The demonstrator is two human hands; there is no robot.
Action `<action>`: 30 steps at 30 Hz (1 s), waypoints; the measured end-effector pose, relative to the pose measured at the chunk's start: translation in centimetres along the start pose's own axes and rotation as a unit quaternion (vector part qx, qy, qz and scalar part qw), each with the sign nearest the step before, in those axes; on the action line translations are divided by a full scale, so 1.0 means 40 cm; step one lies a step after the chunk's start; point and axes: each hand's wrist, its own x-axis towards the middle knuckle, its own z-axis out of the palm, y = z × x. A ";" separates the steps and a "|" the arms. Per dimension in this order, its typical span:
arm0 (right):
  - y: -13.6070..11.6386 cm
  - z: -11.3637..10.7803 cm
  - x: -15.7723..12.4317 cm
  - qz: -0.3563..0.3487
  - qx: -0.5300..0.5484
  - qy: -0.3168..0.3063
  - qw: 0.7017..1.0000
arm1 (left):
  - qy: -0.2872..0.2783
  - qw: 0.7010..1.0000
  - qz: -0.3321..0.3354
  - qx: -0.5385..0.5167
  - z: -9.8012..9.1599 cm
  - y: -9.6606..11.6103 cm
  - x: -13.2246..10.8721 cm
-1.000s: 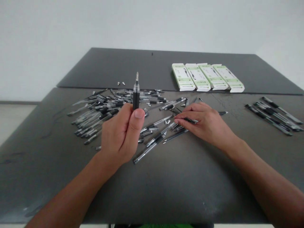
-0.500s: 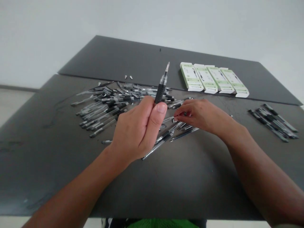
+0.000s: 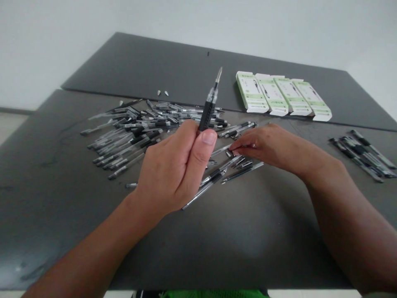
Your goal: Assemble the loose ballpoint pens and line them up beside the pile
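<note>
My left hand point(image 3: 176, 165) is wrapped round a gel pen point(image 3: 207, 111) with a black grip, held upright and slightly tilted. Its clear collar and bare metal tip point up, and no cap covers them; the lower end is hidden in the fist. To the right, my right hand point(image 3: 263, 145) reaches down to the table with thumb and fingertips close together. Whatever lies between them is too small to make out. Just by those fingertips is a small silver-and-black piece point(image 3: 229, 153), among loose pen parts. Below, a dark pen refill point(image 3: 242, 173) lies slanted on the table.
A large pile of pens and clear barrels point(image 3: 124, 140) spreads to the left. Several pens point(image 3: 362, 155) lie grouped at the right. Green-and-white boxes point(image 3: 282, 94) stand in a row at the back. Two small pale tips point(image 3: 163, 93) rest on the dark table point(image 3: 217, 240).
The view has shifted slightly. My right fingertips have moved a little, and the small silver-and-black piece beside them shows more plainly. My left hand keeps the pen in the same upright hold.
</note>
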 end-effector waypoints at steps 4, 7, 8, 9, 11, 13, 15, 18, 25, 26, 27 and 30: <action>0.006 0.003 -0.002 -0.026 0.004 -0.012 1.000 | -0.007 1.000 0.001 0.008 -0.001 0.000 0.001; 0.006 0.005 -0.001 -0.022 0.001 -0.018 1.000 | -0.016 1.000 0.002 0.018 -0.002 0.002 0.001; 0.005 0.005 0.000 -0.019 -0.005 -0.017 1.000 | -0.020 1.000 0.001 0.022 -0.002 0.002 0.001; 0.003 0.004 0.002 -0.015 -0.011 -0.015 1.000 | -0.020 0.999 0.001 0.025 -0.002 0.002 0.001; -0.001 0.002 0.005 -0.013 -0.021 -0.012 1.000 | -0.015 1.000 0.006 0.025 -0.003 0.001 0.001; -0.006 -0.001 0.006 -0.022 -0.023 -0.014 0.999 | -0.010 1.000 0.012 0.022 -0.003 -0.001 0.002; -0.010 -0.004 0.006 -0.037 -0.009 -0.014 0.999 | -0.014 1.000 0.010 0.023 -0.004 -0.001 0.002; -0.013 -0.006 0.004 -0.046 0.012 -0.017 0.999 | -0.030 0.999 0.006 0.027 -0.004 0.001 0.004; -0.010 0.000 0.003 -0.038 -0.011 -0.015 0.999 | -0.032 0.999 0.019 0.021 0.006 -0.005 0.003; -0.012 -0.002 0.003 -0.038 -0.017 -0.015 0.999 | -0.038 0.999 0.020 0.021 0.006 -0.006 0.002; -0.017 -0.005 0.002 -0.035 -0.021 -0.012 0.999 | -0.044 0.999 0.022 0.021 0.006 -0.006 0.001; -0.037 -0.016 -0.015 -0.015 -0.007 0.032 0.999 | -0.067 0.997 0.033 0.025 0.006 -0.003 -0.001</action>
